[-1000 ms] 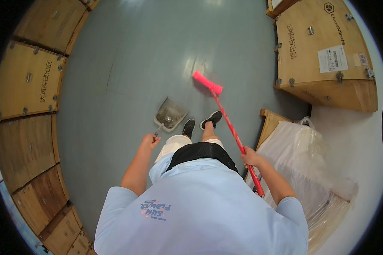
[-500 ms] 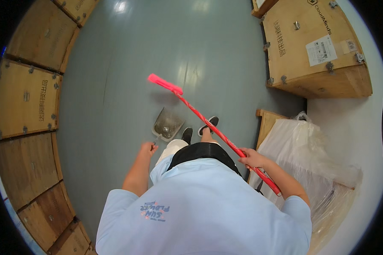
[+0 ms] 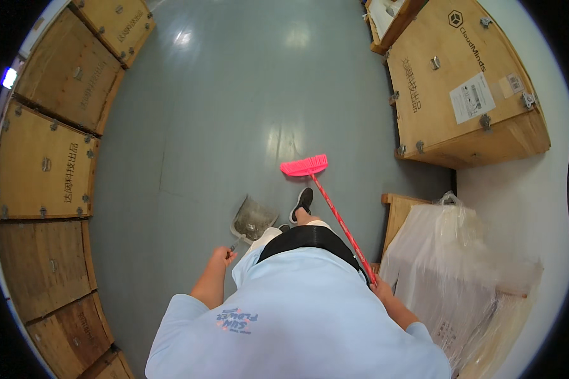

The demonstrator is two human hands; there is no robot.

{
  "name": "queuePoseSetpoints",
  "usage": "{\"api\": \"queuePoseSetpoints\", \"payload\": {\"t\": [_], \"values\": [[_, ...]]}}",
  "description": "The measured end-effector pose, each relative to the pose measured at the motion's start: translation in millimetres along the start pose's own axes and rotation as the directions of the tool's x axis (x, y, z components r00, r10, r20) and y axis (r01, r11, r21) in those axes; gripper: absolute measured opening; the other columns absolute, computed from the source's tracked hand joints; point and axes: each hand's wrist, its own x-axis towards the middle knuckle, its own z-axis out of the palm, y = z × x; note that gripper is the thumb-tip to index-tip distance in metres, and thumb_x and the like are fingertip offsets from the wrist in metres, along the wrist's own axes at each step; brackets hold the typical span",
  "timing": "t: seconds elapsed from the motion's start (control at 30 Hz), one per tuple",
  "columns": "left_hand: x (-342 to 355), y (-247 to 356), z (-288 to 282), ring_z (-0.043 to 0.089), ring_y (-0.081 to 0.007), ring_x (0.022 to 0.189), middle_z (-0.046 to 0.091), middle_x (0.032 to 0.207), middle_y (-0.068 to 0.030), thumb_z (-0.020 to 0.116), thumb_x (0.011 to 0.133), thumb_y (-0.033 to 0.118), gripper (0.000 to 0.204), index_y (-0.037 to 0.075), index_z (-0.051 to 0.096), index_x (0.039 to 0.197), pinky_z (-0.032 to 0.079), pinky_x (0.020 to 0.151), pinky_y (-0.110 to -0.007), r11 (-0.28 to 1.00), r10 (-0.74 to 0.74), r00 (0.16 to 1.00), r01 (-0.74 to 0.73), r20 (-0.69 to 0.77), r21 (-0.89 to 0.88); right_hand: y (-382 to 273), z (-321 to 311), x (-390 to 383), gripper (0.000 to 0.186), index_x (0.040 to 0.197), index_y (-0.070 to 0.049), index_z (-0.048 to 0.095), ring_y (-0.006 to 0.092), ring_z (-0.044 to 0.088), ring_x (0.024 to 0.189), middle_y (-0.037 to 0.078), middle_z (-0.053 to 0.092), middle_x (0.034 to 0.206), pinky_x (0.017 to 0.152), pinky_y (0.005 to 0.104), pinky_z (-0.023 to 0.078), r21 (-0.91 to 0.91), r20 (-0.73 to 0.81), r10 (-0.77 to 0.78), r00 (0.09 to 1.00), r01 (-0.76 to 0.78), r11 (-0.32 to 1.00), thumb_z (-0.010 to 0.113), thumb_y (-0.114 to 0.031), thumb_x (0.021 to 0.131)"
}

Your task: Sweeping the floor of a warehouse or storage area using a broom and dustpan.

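My right hand (image 3: 382,289) is wrapped round the red handle of a broom (image 3: 339,218), low at my right side. The broom's bright pink head (image 3: 305,165) lies ahead of my feet, its bristles pointing away from me. In my closed left hand (image 3: 224,255) is the handle of a grey dustpan (image 3: 254,218), held at my left side. The pan is scuffed, with greyish specks in it. I cannot tell whether it touches the floor. One dark shoe (image 3: 302,203) is forward, between pan and broom; the other is mostly hidden.
Wooden crates (image 3: 44,163) with metal latches line the left side. A large wooden crate (image 3: 471,82) stands at the far right. Nearer on the right is a load in clear plastic wrap (image 3: 449,252) beside a wooden board (image 3: 398,218). Grey floor (image 3: 221,95) runs between them.
The broom head has swung right and come nearer to me, and its handle is steeper. My right hand has dropped back toward my hip. The dustpan remains in my left hand.
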Motion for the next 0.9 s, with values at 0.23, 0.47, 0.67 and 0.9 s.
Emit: {"api": "queuePoseSetpoints", "payload": {"t": [0.23,0.47,0.67,0.9], "values": [[7.6,2.0,5.6,0.042,-0.0148,0.046,0.039,0.055,-0.0087,0.041,0.071,-0.002,0.007,-0.004,0.040,0.064,0.049,0.052,-0.033,0.985,-0.031,0.999,0.034,0.020,-0.171,-24.3,-45.8,58.1,0.035,0.102,-0.007,0.039,0.0349,0.050,0.072,0.020,0.053,0.073,0.063,0.0398,0.040,0.062,0.066,0.024,0.998,-0.028,0.998,0.048,-0.018,0.069],[-12.6,24.4,35.9,0.043,-0.0158,0.046,0.040,0.054,-0.0095,0.041,0.070,-0.002,0.008,-0.006,0.039,0.064,0.049,0.050,-0.030,0.983,0.111,0.991,-0.100,0.070,-0.156,-60.9,-135.3,214.8,0.029,0.099,-0.006,0.039,0.0388,0.049,0.066,0.022,0.052,0.070,0.058,0.0438,0.039,-0.028,-0.014,-0.272,0.962,0.271,0.962,0.041,-0.020,0.073],[-37.1,60.8,72.9,0.044,-0.0161,0.046,0.041,0.055,-0.0098,0.041,0.070,-0.002,0.006,-0.006,0.039,0.065,0.050,0.050,-0.029,0.879,-0.005,0.998,-0.025,-0.062,-0.476,-195.8,-193.7,343.2,0.027,0.098,-0.004,0.040,0.0294,0.052,0.047,0.019,0.052,0.064,0.044,0.0381,0.042,0.129,0.116,-0.259,0.959,0.244,0.961,0.038,-0.019,0.075],[-81.7,85.8,98.9,0.043,-0.0155,0.046,0.040,0.054,-0.0095,0.040,0.071,-0.002,0.009,-0.005,0.038,0.063,0.050,0.051,-0.030,0.734,0.088,0.985,-0.164,-0.148,-0.659,-328.6,-209.6,442.9,0.026,0.090,0.001,0.045,0.0288,0.052,0.045,0.018,0.053,0.067,0.041,0.0352,0.043,0.272,0.070,-0.258,0.964,0.230,0.934,0.042,-0.019,0.074]]}}
